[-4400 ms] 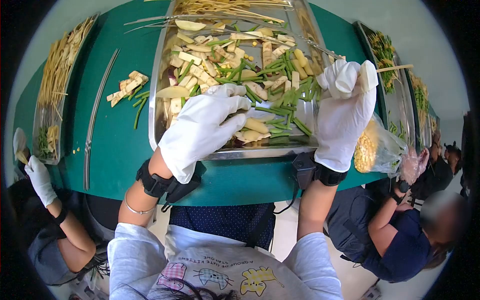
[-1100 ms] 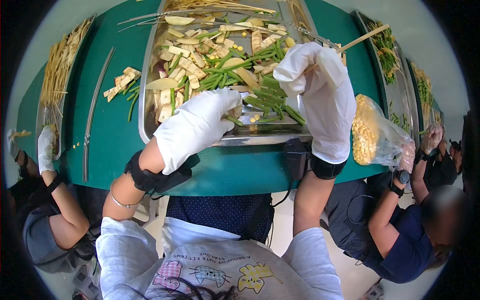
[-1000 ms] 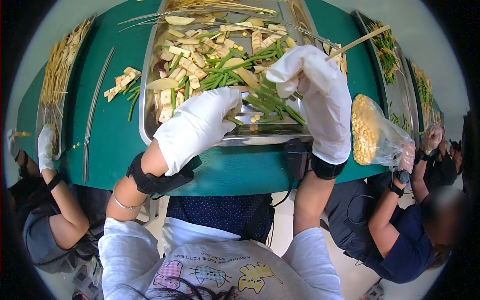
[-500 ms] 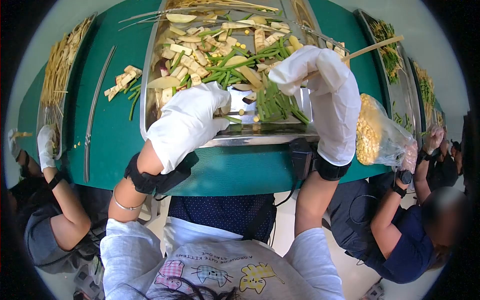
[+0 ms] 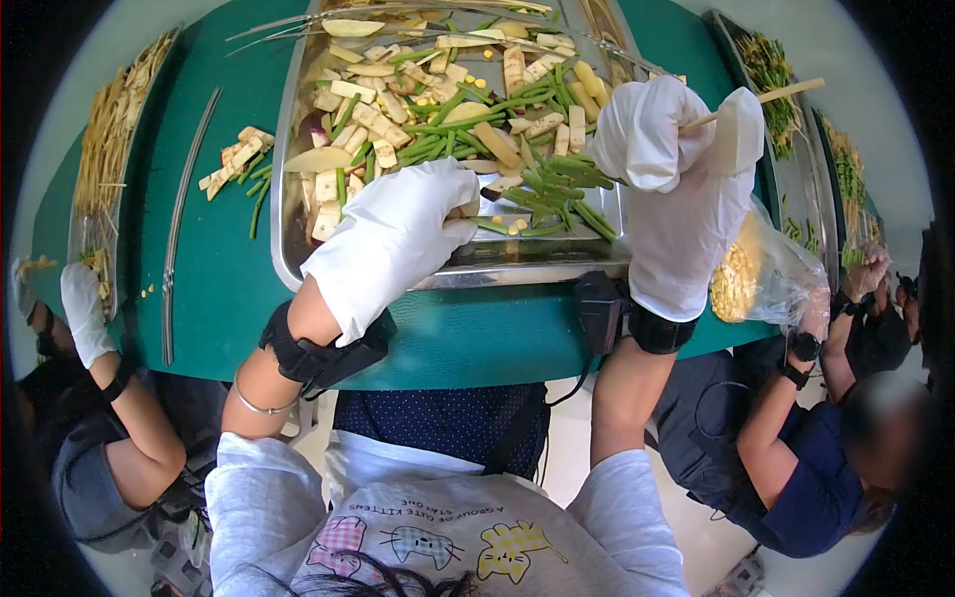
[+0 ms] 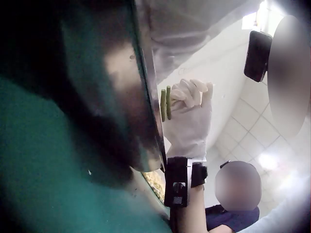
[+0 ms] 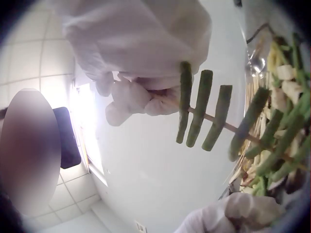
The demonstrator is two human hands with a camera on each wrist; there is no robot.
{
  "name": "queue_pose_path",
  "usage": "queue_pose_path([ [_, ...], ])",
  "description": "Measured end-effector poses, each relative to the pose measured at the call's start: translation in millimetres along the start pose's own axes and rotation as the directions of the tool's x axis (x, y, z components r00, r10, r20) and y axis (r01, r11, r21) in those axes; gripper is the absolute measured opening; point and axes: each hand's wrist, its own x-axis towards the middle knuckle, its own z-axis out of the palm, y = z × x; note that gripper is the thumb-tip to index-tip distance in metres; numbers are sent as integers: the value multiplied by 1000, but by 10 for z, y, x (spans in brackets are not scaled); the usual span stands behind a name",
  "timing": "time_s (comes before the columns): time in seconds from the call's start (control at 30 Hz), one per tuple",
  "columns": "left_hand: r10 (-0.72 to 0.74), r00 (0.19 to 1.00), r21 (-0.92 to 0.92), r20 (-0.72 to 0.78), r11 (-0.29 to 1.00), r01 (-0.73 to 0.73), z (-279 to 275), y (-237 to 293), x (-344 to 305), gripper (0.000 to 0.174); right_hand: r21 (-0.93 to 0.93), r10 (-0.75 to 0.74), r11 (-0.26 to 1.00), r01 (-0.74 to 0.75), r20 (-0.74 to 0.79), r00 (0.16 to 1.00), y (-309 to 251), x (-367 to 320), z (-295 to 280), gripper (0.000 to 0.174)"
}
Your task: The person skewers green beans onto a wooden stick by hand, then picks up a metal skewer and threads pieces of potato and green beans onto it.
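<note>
My right hand (image 5: pixel 686 189), in a white glove, grips a bamboo skewer (image 5: pixel 796 90) whose bare end juts out to the right. Several cut green beans (image 7: pixel 198 109) are threaded crosswise along the skewer, spaced like rungs. They hang over the right part of a metal tray (image 5: pixel 448 274) of cut vegetables. My left hand (image 5: pixel 398 234), also gloved, is low over the tray's near side with fingers curled. A green bean piece (image 5: pixel 489 225) lies right at its fingertips; I cannot tell whether they pinch it.
Potato and eggplant pieces (image 5: pixel 378 124) fill the tray; metal skewers (image 5: pixel 288 35) cross its far end. A bag of corn (image 5: pixel 734 284) stands right, beside another person's hand (image 5: pixel 816 313). Metal skewers (image 5: pixel 184 229) and vegetable pieces (image 5: pixel 239 159) lie left. Side trays (image 5: pixel 109 199) flank both sides.
My right hand has tilted and moved right with the skewer, raising the threaded beans off the tray. My left hand has shifted slightly right, staying over the near side.
</note>
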Motion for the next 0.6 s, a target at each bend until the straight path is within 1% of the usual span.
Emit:
queue_pose_path([
  [0.1,-10,999,-10,43,1000,10,11,-8,23,12,29,47,998,-47,11,999,14,8,-23,54],
  [0.2,-23,997,6,73,1000,23,10,-3,33,11,21,64,998,-63,-57,996,-13,2,34,57],
  [0.3,-34,997,18,66,999,33,6,21,30,11,55,38,998,-35,-41,998,-30,-6,60,58],
  [0.4,2,999,28,32,1000,-3,34,1,30,12,103,27,994,-24,-31,999,-38,-16,108,58],
  [0.6,40,999,0,-19,999,-40,56,-14,8,14,-8,48,999,-48,26,999,-20,-34,200,58],
])
